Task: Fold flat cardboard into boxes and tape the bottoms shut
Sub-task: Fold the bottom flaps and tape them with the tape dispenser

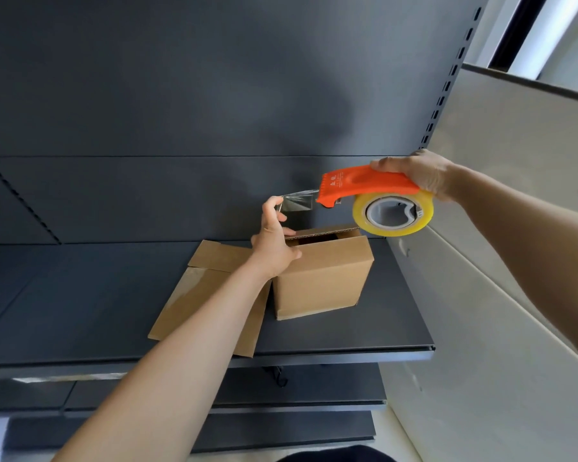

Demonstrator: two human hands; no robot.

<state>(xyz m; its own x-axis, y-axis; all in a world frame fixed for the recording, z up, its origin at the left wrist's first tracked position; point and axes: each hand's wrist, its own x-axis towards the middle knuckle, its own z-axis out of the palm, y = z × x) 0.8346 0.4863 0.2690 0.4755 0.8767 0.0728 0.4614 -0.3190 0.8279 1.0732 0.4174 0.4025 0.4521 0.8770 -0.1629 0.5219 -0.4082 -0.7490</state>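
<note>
1. The right hand (pixel 421 173) is closed around the back of an orange tape dispenser (pixel 364 185), held in the air above the right side of the dark shelf (pixel 80 295).
2. A roll of clear yellowish tape (pixel 393 213) hangs under the dispenser, its grey core facing the camera.
3. A short strip of tape (pixel 297 201) runs left from the dispenser's front edge.
4. The left hand (pixel 274 245) pinches the free end of that strip between thumb and fingertips, so its grip is closed on the tape.
5. An upright cardboard box (pixel 324 275) stands on the shelf just below both hands, its top open and one flap edge showing corrugation at the far side.
6. A second box (pixel 211 288), lying lower and to the left, touches the upright one; a taped seam shows across its top face, and the left forearm crosses over it.
7. A pale panel (pixel 514 228) stands to the right of the shelf.
</note>
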